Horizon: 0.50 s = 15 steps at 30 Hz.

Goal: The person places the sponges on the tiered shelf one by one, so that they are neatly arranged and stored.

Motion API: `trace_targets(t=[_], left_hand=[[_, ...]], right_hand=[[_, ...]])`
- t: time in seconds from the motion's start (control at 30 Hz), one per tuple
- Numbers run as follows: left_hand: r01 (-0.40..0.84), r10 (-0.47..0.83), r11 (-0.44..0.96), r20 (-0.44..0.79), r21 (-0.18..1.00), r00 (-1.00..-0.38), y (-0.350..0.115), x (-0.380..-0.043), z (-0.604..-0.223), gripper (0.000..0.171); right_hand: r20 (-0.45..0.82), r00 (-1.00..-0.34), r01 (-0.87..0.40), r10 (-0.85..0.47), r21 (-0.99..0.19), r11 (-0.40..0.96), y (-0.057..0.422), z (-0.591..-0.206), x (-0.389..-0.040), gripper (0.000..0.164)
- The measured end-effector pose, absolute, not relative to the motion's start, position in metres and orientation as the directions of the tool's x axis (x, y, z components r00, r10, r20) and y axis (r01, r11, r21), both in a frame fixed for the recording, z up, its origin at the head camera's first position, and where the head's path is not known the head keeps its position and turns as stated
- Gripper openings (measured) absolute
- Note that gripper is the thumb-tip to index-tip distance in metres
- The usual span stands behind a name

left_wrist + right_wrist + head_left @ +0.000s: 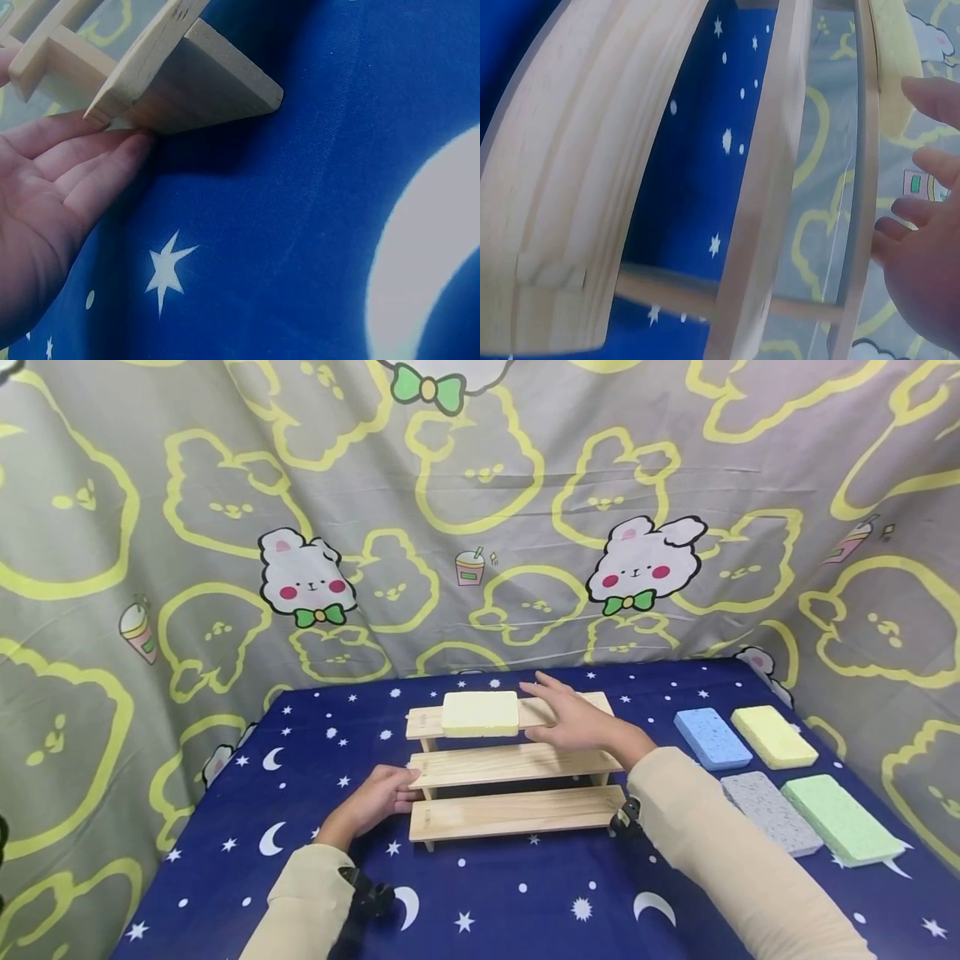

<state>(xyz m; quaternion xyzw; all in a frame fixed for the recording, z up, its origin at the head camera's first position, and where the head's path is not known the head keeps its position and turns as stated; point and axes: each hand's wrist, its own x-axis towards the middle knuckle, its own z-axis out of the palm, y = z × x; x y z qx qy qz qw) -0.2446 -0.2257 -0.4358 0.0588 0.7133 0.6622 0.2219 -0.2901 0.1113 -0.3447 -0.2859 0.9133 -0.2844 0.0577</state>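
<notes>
A three-step wooden rack stands on the table. On its top step lies a pale yellow sponge, left of the middle. My left hand grips the rack's left end, thumb at the middle step and fingers against the side. In the left wrist view, those fingers reach the wooden end near the tablecloth. My right hand is over the top step, just right of the sponge, fingers spread and holding nothing. The right wrist view shows a fingertip close to the sponge; whether they touch, I cannot tell.
To the right lie a blue sponge, another yellow sponge, a grey sponge and a green sponge. A dark blue starry cloth covers the table. Patterned curtains hang behind it and at the sides.
</notes>
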Motion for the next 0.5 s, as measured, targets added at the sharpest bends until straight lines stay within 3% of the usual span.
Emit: trace_targets(t=[0.5], left_hand=[[-0.202, 0.372, 0.114, -0.23, 0.973, -0.899, -0.228, -0.246, -0.441, 0.048]], right_hand=[[0.072, -0.872, -0.443, -0.484, -0.536, 0.718, 0.143, -0.348, -0.29, 0.066]])
